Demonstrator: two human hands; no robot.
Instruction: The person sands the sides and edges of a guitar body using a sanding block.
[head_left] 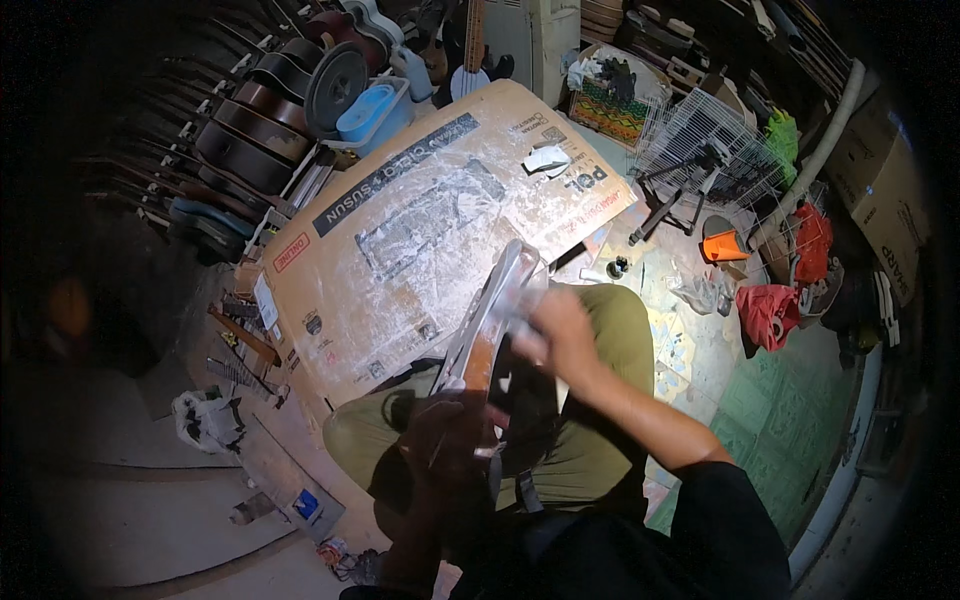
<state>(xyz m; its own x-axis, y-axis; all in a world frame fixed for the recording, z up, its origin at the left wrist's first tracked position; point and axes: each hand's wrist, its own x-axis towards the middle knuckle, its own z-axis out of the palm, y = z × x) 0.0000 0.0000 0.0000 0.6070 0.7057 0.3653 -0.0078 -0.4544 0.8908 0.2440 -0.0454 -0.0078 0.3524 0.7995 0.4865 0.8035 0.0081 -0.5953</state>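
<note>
- A curved wooden piece (482, 355), probably a guitar body seen edge-on, stands tilted between the person's knees, its top end over the near edge of the cardboard sheet (335, 310).
- The left hand (445, 428) lies in deep shadow at the lower end of the piece, its fingers closed on the wood.
- The right hand (560, 330) is blurred beside the upper part; its fingers are bent, but I cannot tell what they hold.
- The knees in olive trousers (615, 390) flank the piece, and the right hand and forearm hide part of its right side.
- A crumpled white scrap (547, 160) lies toward the far end of the cardboard.
- Right of the cardboard are a black tripod (675, 205), a white wire rack (700, 140), an orange object (725, 247), a clear plastic bag (700, 290) and a red cloth bundle (768, 315).
- Farther left, a row of guitars (250, 135) fills a rack, next to a dark round lid (337, 90) and a blue basin (366, 112).
- The cardboard is brown with dark printed blocks, streaked with pale dust.
- Green tiles (765, 420) cover the floor at right, by a large carton (880, 190); the room's edges are dark.
</note>
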